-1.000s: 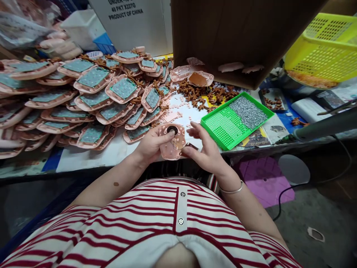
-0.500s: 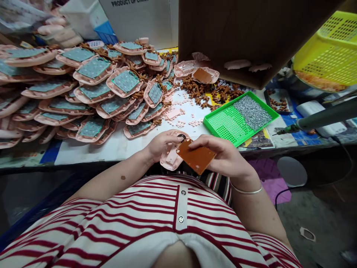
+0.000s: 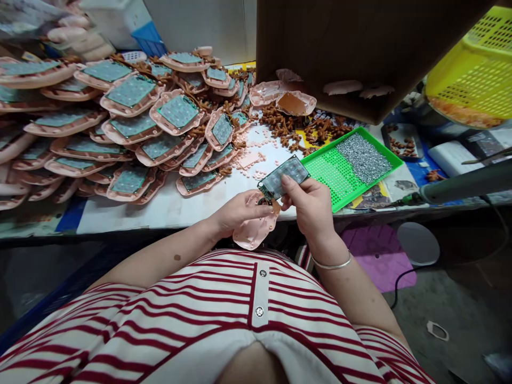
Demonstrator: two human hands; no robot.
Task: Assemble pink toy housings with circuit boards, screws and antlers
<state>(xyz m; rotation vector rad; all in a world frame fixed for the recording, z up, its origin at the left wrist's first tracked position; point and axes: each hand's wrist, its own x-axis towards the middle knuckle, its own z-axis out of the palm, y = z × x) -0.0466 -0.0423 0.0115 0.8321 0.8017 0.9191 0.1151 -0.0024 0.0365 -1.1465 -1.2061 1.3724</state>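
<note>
The circuit board [image 3: 285, 177] is pinched by the right hand [image 3: 310, 205], the pink shell [image 3: 256, 229] gripped by the left hand [image 3: 236, 213]; the tilted board could be misseated.

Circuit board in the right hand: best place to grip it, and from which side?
Grip the circuit board by its bare edges, coming from the near lower corner as the right hand does. It is thin, flat and tilted up, its face covered with pads, and the left hand holds the pink shell below.

A pale pink casing [image 3: 256, 230] is sitting under a grey-green circuit board [image 3: 285, 176] dotted with pale pads. A bright green perforated tray [image 3: 326, 178] is holding silver screws [image 3: 362, 157], and a yellow mesh basket [image 3: 472, 80] is showing above a red-and-white striped shirt [image 3: 224, 320].
</note>
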